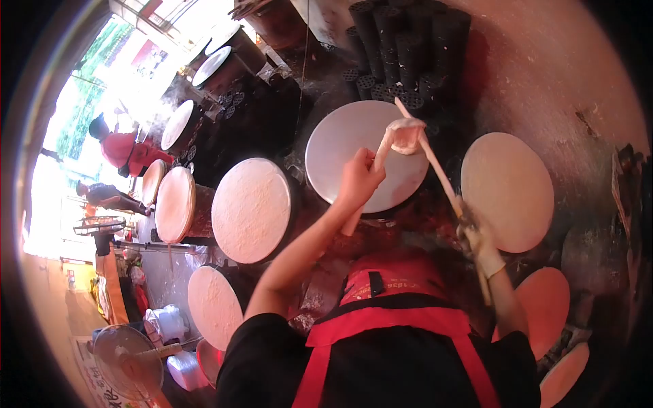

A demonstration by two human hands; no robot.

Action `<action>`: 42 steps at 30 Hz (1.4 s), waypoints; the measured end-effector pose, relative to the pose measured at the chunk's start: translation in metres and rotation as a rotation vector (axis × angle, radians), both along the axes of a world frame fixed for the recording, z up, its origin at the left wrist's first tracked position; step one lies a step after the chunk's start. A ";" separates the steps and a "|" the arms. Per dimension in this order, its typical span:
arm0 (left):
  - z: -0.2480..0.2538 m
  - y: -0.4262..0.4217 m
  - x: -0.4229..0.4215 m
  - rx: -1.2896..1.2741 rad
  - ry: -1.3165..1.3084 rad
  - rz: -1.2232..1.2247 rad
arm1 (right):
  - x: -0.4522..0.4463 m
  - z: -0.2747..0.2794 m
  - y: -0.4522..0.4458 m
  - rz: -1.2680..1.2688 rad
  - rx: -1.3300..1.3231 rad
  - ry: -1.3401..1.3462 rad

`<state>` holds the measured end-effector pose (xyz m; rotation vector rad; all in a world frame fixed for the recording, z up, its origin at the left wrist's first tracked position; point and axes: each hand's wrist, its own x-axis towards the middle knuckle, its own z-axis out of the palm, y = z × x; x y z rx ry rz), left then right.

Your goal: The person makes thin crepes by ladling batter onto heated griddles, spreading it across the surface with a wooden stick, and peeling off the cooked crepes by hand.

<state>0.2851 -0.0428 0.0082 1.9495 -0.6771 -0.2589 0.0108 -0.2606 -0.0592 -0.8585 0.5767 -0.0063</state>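
My left hand [360,180] is closed round the pale handle of a scoop-like tool whose cupped head [407,138] looks coated in dough or batter. That head is above a large round griddle [333,156] with a bare grey surface. A light glove covers my right hand [476,238], which is wrapped round a long wooden stick [445,180]. The stick's upper part crosses the right edge of the cupped head, seemingly touching it. Its lower end extends past my wrist.
Left of the grey griddle is a round plate [250,211] with a pale, bumpy layer; another round plate [507,192] is on the right. Black honeycomb briquettes [408,51] are stacked behind. Two people [132,153] are far left, beside more round plates. A fan [129,360] stands lower left.
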 end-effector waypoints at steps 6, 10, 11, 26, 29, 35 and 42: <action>-0.062 -0.075 -0.005 -0.201 0.263 0.171 | 0.013 -0.081 0.047 -0.148 -0.732 -0.171; -0.057 -0.098 0.021 -0.355 0.242 0.227 | 0.048 -0.097 0.055 -0.105 -1.197 0.011; -0.052 -0.102 0.028 -0.434 0.234 0.230 | 0.053 -0.099 0.056 -0.091 -1.243 0.081; 0.086 0.082 0.018 -0.460 0.441 0.266 | 0.146 -0.076 0.110 -0.385 0.070 -0.160; 0.015 0.157 -0.019 -0.364 0.616 0.248 | 0.140 -0.057 0.171 -0.585 0.007 0.007; -0.016 0.236 -0.088 -0.429 0.838 0.311 | 0.253 -0.071 0.182 -0.498 -0.268 0.146; -0.023 0.277 -0.102 -0.516 0.933 0.283 | 0.200 -0.012 0.160 -0.131 -0.333 0.144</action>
